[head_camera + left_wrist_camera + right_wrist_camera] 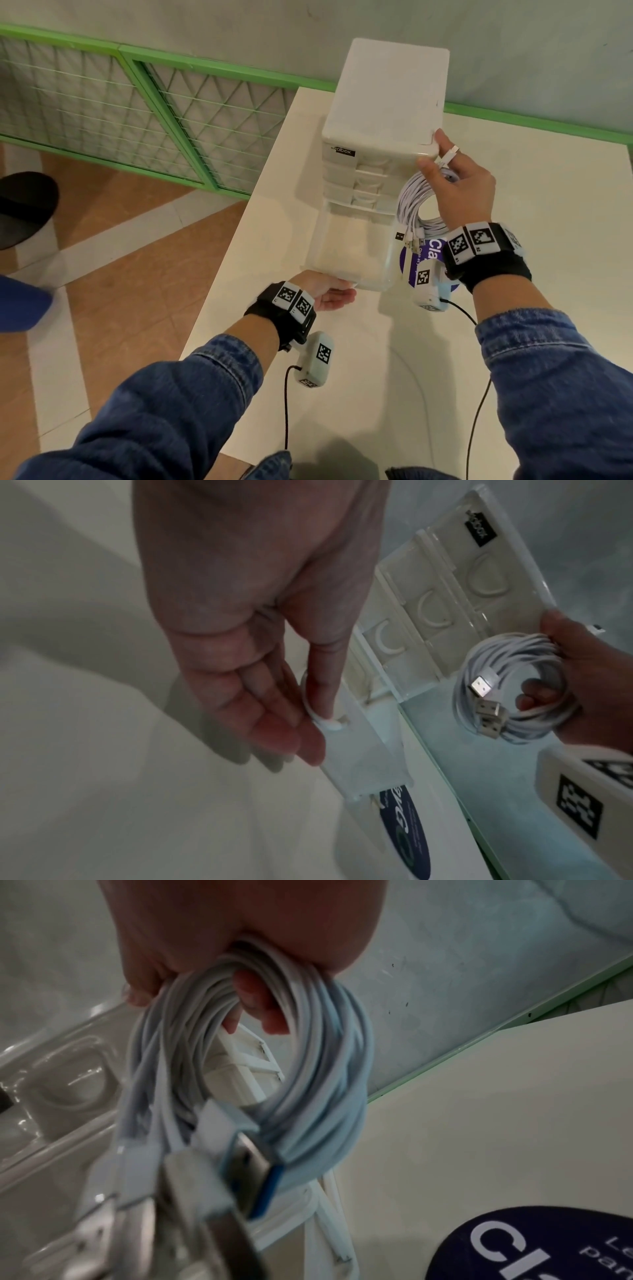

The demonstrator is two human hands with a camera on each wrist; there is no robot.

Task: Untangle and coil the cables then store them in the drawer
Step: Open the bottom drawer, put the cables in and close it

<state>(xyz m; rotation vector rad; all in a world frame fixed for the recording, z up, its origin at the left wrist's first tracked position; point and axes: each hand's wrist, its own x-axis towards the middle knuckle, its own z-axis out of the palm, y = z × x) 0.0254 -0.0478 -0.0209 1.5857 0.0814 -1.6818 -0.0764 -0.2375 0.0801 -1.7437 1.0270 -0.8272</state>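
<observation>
Your right hand (pixel 462 185) grips the coiled cables (pixel 416 205), white loops bunched under the palm w/ fingers curled through the ring, held in the air at approx 3 o'clock of the drawer unit (pixel 383 102), just beside its right front corner. The USB plugs (pixel 486 704) hang off the coil's low end; in the right wrist view they're blurred, so can't tell how many. Your left hand (pixel 329 291) sits at 6 o'clock of the open drawer (pixel 349 246), the bottom one, pulled out toward you; fingers are fairly straight w/ the thumb laid on the handle lip and the fingertips (pixel 287 739) under the drawer front. It touches rather than clamps, and the head view hides most of the fingers under the drawer. The drawer's clear plastic makes its inside hard to read. A dark blue round sticker (pixel 431 253) lies on the table (pixel 548 205) at 4 o'clock of the drawer, partly covered by your right wrist and its camera; only "Cla" reads. Table is off-white, against a pale wall w/ a green-framed mesh panel (pixel 137 120) at 9 o'clock; floor is brown tile w/ pale stripes. Dark shape at far left is cut off.
</observation>
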